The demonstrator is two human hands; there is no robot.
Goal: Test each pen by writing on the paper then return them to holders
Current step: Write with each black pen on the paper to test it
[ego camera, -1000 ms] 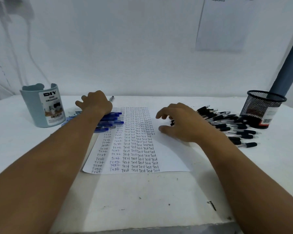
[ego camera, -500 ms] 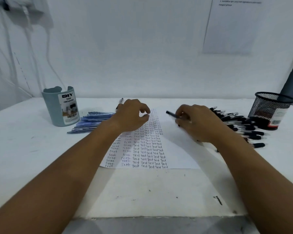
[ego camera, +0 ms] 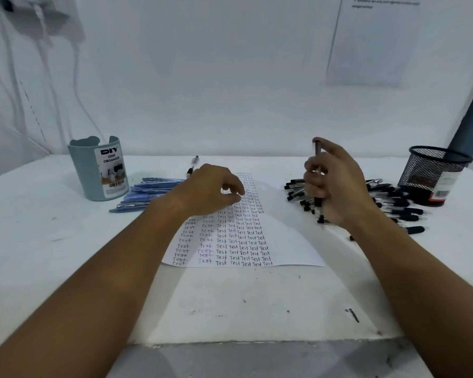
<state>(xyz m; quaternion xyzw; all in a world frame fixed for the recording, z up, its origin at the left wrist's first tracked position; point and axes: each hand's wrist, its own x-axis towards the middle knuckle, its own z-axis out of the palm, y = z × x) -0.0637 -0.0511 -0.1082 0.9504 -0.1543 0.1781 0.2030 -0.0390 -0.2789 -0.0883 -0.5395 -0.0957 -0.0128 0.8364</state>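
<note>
Black pen (ego camera: 317, 159) held upright above the tabletop (ego camera: 52, 241), gripped in curled fingers of the right hand (ego camera: 336, 184), over the black pen pile (ego camera: 388, 200). Left hand (ego camera: 213, 192) loosely curled, holding nothing, above the paper (ego camera: 284, 241). Blue pens (ego camera: 148, 195) beside the blue organizer (ego camera: 99, 170); mesh holder (ego camera: 434, 173) at right.

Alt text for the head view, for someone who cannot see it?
The right hand holds a black pen upright above a paper filled with "Test"; the left hand rests on it. Blue pens lie left.
</note>
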